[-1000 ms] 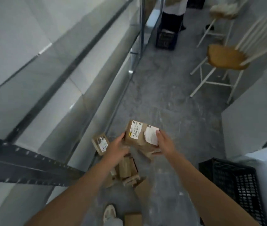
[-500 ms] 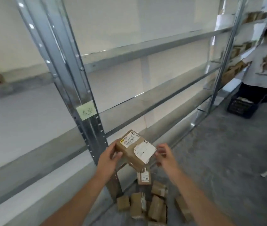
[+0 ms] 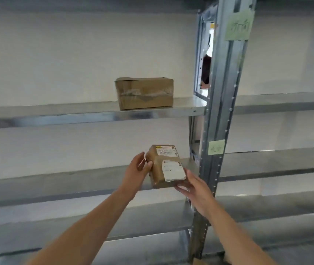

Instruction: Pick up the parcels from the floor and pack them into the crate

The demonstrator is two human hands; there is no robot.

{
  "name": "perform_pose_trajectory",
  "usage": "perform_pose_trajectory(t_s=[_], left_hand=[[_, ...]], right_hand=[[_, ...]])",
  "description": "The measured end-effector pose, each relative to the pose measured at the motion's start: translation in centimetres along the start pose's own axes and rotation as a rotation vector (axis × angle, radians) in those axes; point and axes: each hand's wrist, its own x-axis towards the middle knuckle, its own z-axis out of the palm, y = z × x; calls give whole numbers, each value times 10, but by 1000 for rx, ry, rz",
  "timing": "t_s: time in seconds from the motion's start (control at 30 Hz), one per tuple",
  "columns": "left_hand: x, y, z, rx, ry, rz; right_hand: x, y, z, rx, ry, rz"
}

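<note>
Held in mid-air before the metal shelving (image 3: 219, 115), the small taped cardboard parcel (image 3: 166, 166) looks light and stiff, best clasped by opposite sides, as the left hand (image 3: 137, 170) and right hand (image 3: 194, 188) grip it.

head view faces metal shelving (image 3: 75, 115) closely, level.

I read the parcel (image 3: 157, 170) as matt brown cardboard with a faint sheen of tape over it. Its labels (image 3: 173, 172) are white paper, the nearer one slightly creased. The bigger box (image 3: 144, 93) is dull brown cardboard banded with wrinkled, glossy clear tape. The shelves (image 3: 75, 113) and the upright (image 3: 223, 92) look like bare grey metal, smooth and softly reflective. The green notes (image 3: 238, 25) are matt paper.
</note>
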Motion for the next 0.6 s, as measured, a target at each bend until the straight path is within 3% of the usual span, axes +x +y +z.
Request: perform_pose_trajectory(t_s=[0.23, 0.37, 0.6], left_hand=[[-24, -8, -183, 57, 141, 34], [-61, -47, -311, 89, 249, -55], [-143, -106, -486, 67, 477, -254]], right_hand=[[28, 61, 197, -198, -143, 57], [37, 121, 320, -435, -301, 80], [31, 238, 490, -581, -556, 192]])
